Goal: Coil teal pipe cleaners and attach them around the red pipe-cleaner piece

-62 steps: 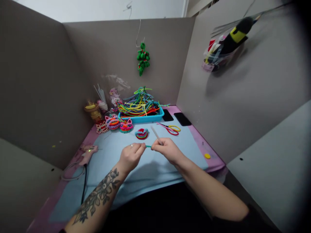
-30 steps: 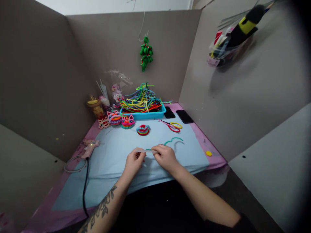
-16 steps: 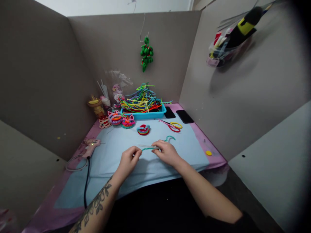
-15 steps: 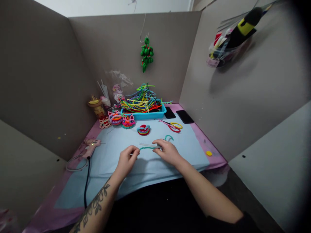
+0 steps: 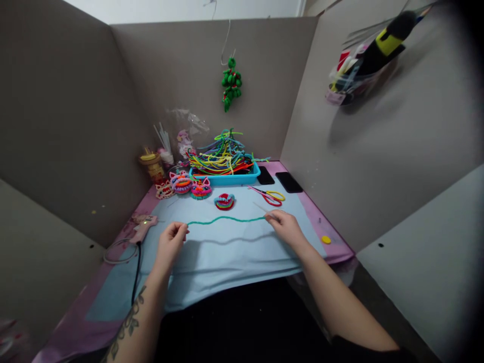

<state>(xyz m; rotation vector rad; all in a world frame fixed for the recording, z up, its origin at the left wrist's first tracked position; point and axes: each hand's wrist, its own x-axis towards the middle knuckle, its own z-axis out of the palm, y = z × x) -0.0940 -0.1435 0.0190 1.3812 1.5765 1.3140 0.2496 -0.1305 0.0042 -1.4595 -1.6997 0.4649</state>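
Note:
A teal pipe cleaner (image 5: 227, 218) stretches in a slightly wavy line above the cloth, casting a shadow below. Its left end is pinched by my left hand (image 5: 172, 241), fingers closed. My right hand (image 5: 286, 228) closes on the other end. A thin pale stick (image 5: 260, 206) also pokes out from the right fingers, pointing up and left; what it is exactly I cannot tell. Beyond the pipe cleaner sits a small round piece (image 5: 224, 202) of red, green and light blue pipe cleaner. Scissors (image 5: 270, 195) with yellow and red handles lie past my right hand.
A blue tray (image 5: 227, 180) heaped with colourful pipe cleaners stands at the back, near two dark phones (image 5: 289, 182). Several pipe-cleaner animal faces (image 5: 200, 188) are left of it. A pink glue gun (image 5: 142, 229) with its cord lies left. Grey partitions (image 5: 189, 75) enclose the table.
My hands have moved apart, left hand to the left and right hand to the right. The pipe cleaner, mostly bunched near the right hand before, is now drawn out between them.

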